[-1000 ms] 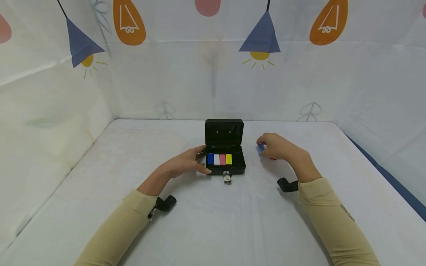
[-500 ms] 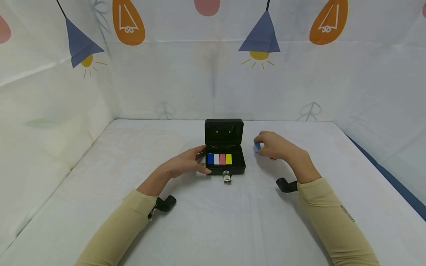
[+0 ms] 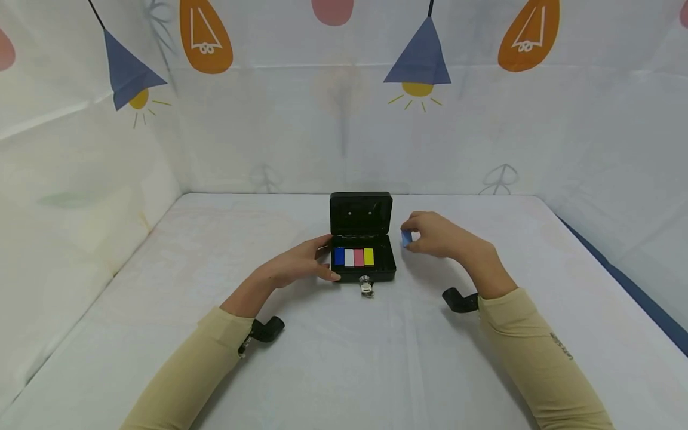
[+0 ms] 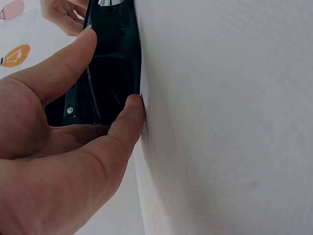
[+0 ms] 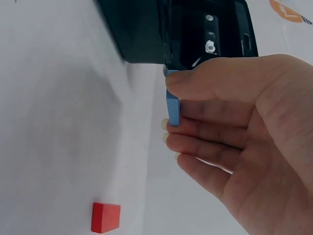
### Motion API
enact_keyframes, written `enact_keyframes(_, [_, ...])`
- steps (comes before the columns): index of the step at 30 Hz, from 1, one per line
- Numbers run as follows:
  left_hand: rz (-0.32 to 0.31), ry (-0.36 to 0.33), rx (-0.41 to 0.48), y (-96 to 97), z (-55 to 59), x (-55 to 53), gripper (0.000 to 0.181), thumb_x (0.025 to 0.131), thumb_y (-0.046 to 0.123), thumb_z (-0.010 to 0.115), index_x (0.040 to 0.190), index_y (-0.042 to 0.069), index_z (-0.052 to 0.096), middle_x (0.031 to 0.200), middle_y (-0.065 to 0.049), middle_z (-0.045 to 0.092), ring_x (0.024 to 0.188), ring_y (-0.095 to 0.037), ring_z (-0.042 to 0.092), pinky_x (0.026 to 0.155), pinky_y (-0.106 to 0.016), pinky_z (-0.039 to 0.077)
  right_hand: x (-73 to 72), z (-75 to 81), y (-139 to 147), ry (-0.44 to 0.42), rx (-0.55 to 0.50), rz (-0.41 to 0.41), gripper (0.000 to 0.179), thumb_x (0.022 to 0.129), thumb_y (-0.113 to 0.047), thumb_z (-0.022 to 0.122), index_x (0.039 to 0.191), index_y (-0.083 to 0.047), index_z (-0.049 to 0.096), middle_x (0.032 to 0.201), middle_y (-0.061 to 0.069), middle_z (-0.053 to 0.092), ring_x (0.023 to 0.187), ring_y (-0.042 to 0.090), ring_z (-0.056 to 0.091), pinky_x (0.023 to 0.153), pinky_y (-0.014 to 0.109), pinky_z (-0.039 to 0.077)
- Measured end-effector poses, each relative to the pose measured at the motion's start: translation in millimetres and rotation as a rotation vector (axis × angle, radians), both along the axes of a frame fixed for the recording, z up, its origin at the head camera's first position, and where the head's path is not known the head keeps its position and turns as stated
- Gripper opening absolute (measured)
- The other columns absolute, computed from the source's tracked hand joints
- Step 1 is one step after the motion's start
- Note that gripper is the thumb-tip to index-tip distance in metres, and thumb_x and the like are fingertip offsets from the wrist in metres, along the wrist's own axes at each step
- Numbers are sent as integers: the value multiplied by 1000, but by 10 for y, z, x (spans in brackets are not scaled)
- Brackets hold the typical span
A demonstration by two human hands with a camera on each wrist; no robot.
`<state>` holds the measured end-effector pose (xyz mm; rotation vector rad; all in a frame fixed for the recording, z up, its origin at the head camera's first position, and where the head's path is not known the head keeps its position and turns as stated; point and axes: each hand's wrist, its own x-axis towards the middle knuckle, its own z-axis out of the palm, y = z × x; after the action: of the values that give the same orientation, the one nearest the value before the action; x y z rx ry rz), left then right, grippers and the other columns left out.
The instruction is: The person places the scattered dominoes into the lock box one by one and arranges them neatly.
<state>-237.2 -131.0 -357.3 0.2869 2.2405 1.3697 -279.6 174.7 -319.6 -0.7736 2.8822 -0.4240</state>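
A small black cash box (image 3: 384, 275) stands with its lid (image 3: 361, 213) raised. Inside, blue, white, pink and yellow blocks (image 3: 359, 257) sit side by side, toward the left of the box. My left hand (image 3: 298, 263) holds the box's left side, thumb at the front corner and fingers farther back; in the left wrist view its fingertips (image 4: 134, 105) lie low against the dark wall (image 4: 115, 39). To the right of the box, my right hand (image 3: 443, 235) pinches a light blue block (image 5: 173, 108) between thumb and fingers.
A red block (image 5: 105, 218) lies on the white-covered table (image 3: 344, 370), hidden behind the right hand in the head view. A silver lock (image 3: 366, 286) juts from the box front. White cloth walls (image 3: 269, 131) with printed lamps enclose the back and sides.
My right hand has moved left toward the box with the light blue block. The red block has gone out of sight in the head view. The left hand has stayed in place.
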Motion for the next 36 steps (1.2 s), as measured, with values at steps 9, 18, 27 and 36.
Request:
enact_keyframes(9, [5, -6, -2, 7, 7, -1, 105, 82, 15, 80, 161, 14, 12, 168, -5, 15, 156, -25, 12, 124, -50, 20, 85, 65, -104, 21, -10, 24, 40, 86, -12, 67, 124, 2, 67, 117, 13, 66, 105, 32, 62, 92, 45, 54])
enact_keyframes(18, [12, -19, -5, 14, 7, 2, 105, 81, 15, 80, 161, 15, 12, 168, -4, 15, 156, -26, 12, 124, -52, 18, 163, 92, -222, 31, -33, 53, 41, 86, -12, 68, 125, 0, 67, 118, 11, 66, 102, 26, 62, 90, 41, 56])
enact_keyframes(27, [23, -33, -1, 6, 20, 4, 105, 81, 14, 80, 161, 16, 12, 168, -4, 16, 156, -26, 13, 124, -53, 18, 183, 16, -343, 20, -31, 67, 42, 88, -17, 69, 127, -1, 65, 122, 10, 64, 102, 26, 61, 90, 39, 55])
enact_keyframes(36, [16, -32, 8, -1, 20, 1, 105, 81, 14, 81, 161, 17, 13, 168, -4, 17, 156, -25, 13, 124, -53, 18, 228, -26, -415, 49, 31, 61, 43, 88, -20, 71, 127, -3, 66, 124, 11, 64, 109, 27, 58, 98, 42, 54])
